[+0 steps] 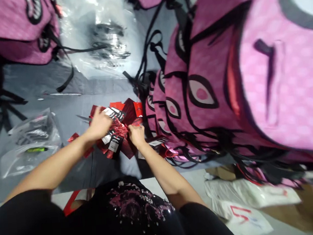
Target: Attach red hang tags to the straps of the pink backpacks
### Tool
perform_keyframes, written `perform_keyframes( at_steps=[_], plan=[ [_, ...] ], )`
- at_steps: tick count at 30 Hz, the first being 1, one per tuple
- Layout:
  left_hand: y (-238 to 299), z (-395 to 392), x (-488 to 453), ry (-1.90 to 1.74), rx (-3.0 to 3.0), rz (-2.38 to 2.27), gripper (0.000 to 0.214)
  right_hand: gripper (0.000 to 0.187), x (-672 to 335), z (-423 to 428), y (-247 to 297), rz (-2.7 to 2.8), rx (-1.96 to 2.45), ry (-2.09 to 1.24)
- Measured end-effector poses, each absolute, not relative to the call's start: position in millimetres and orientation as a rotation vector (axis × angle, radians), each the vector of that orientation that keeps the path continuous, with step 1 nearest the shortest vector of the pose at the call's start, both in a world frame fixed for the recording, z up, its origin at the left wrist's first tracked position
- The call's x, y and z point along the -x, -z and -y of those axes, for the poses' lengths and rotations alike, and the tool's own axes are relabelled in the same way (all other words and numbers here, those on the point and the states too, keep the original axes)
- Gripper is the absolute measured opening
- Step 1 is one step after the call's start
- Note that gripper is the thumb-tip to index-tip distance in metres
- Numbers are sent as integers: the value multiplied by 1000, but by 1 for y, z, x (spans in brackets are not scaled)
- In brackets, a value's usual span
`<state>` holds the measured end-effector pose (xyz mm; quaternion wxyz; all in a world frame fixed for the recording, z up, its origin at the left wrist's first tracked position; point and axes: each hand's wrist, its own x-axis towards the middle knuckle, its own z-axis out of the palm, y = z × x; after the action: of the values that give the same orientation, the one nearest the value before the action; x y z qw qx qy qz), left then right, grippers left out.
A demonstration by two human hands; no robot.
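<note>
A pile of red and black hang tags [130, 114] with white labels lies spread on the grey tabletop. Thin red strings [119, 127] are bunched in the pile's middle. My left hand [100, 124] rests at the left side of the pile, its fingers curled together over the tags; what is between them is hidden. From the right, my right hand [137, 135] pinches the strings. Just right of that hand begins a row of pink backpacks [202, 91] with eye and teeth designs and black straps.
More pink backpacks [14, 31] lie at the far left. Clear plastic bags with black items [108, 41] are at the back, and smaller plastic bags [32, 143] lie left of my arm. White sacks [241, 212] and cardboard are on the floor beyond the table's near edge.
</note>
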<state>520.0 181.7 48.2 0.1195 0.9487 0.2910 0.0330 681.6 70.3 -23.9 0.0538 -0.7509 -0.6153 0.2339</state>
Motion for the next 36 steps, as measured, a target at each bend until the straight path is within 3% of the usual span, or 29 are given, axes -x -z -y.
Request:
perform_keyframes(
  at_steps=[7, 11, 14, 23, 27, 31, 36],
  plan=[
    [-101, -178, -530, -379, -2534, -729, 18, 39, -701, -15, -62, 1733, 2108, -454],
    [-112, -143, -578, -623, -2329, -570, 16, 41, -748, 53, -137, 1357, 2148, 235],
    [-115, -126, -613, -714, -2273, -484, 12, 38, -775, 74, -170, 1265, 2428, 440],
    [-124, -101, -659, -794, -2285, -520, 9, 28, -786, 74, -160, 1038, 2199, -37],
    [-126, -98, -674, -772, -2269, -477, 11, 35, -789, 79, -155, 1114, 2296, 64],
    [-129, -97, -695, -680, -2209, -344, 12, 20, -792, 77, -162, 1211, 2432, 258],
    [-135, -96, -710, -385, -2012, -104, 14, 12, -792, 83, -171, 1177, 2101, 530]
  ],
)
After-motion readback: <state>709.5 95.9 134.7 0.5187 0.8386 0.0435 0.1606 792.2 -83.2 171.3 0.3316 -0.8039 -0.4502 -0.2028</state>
